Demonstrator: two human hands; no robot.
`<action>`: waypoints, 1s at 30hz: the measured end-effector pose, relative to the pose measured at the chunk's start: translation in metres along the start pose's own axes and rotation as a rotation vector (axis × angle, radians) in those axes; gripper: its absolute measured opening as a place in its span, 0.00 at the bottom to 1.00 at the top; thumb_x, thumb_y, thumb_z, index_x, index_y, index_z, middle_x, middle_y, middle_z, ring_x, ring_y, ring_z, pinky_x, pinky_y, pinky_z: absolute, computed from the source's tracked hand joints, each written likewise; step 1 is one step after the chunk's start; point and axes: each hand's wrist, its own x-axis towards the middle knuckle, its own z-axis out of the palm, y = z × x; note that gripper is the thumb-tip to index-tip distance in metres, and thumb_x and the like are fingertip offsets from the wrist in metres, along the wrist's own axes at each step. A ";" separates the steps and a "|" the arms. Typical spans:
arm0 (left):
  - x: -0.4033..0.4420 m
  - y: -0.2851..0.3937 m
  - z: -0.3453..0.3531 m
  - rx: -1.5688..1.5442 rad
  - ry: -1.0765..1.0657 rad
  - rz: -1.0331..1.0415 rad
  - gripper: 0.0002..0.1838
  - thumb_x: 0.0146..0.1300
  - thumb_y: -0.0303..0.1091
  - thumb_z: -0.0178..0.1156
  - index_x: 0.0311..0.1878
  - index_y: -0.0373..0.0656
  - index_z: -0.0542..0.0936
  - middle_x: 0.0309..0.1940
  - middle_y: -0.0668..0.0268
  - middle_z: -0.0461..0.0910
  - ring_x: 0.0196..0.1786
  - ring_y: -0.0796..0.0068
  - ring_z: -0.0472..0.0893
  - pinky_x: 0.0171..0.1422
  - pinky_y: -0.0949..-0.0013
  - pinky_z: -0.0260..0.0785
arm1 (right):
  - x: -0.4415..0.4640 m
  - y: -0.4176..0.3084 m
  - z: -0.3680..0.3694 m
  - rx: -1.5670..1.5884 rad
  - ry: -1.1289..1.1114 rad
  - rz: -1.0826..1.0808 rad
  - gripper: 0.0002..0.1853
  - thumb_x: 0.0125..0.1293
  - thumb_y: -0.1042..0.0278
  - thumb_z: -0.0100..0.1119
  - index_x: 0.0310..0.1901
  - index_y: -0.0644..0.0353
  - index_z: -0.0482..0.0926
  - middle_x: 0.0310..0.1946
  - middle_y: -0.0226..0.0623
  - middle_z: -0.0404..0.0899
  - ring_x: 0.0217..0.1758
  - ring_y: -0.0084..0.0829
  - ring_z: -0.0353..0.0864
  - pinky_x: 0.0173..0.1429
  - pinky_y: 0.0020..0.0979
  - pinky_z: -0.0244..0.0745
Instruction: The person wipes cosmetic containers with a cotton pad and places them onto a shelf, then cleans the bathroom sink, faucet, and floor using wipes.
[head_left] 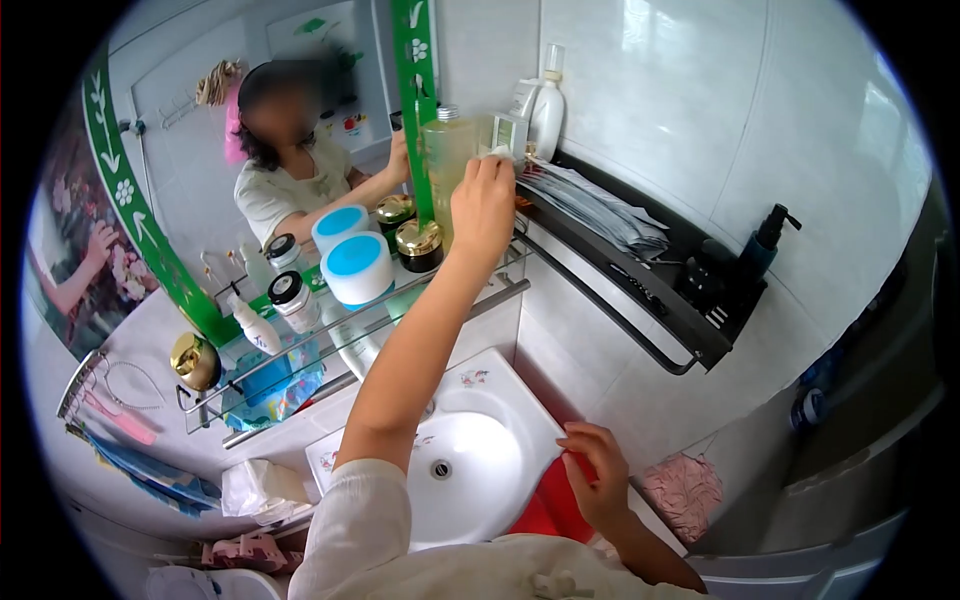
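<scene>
My left hand [484, 208] is raised at the corner where the glass shelf meets the black rack [640, 285]. Its fingers are pressed together on something whitish, too small to name, beside a tall pale-yellow bottle [450, 170] and a small clear box [508, 133]. A stack of flat packets [595, 210] lies on the rack just right of that hand. My right hand [597, 470] is low, by the right edge of the white sink [465, 460], with its fingers apart and nothing in them.
On the glass shelf stand a blue-lidded white jar [357, 268], a gold-lidded dark jar [419, 246] and small bottles. Behind it is a green-framed mirror [180, 240]. White bottles [547, 118] stand in the corner; a dark pump bottle [765, 243] is at the rack's right end.
</scene>
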 end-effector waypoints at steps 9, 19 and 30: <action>0.002 0.000 0.001 0.130 -0.249 -0.108 0.16 0.51 0.22 0.54 0.45 0.34 0.70 0.38 0.56 0.75 0.30 0.56 0.81 0.30 0.62 0.74 | -0.039 0.029 -0.020 -0.006 0.088 0.185 0.06 0.57 0.81 0.53 0.35 0.63 0.78 0.46 0.40 0.73 0.50 0.36 0.73 0.56 0.29 0.68; 0.014 -0.004 0.026 0.034 -0.396 -0.364 0.25 0.50 0.27 0.61 0.48 0.33 0.60 0.46 0.42 0.71 0.41 0.39 0.77 0.44 0.50 0.72 | -0.044 0.028 -0.023 0.038 0.132 0.203 0.05 0.55 0.80 0.55 0.33 0.62 0.79 0.42 0.40 0.75 0.47 0.37 0.74 0.53 0.33 0.68; 0.006 -0.005 0.018 -0.065 -0.349 -0.323 0.23 0.49 0.22 0.58 0.48 0.34 0.62 0.43 0.44 0.72 0.43 0.41 0.76 0.44 0.50 0.70 | -0.051 0.022 -0.028 0.034 0.054 0.175 0.06 0.55 0.79 0.56 0.35 0.62 0.80 0.43 0.41 0.75 0.48 0.37 0.75 0.52 0.32 0.70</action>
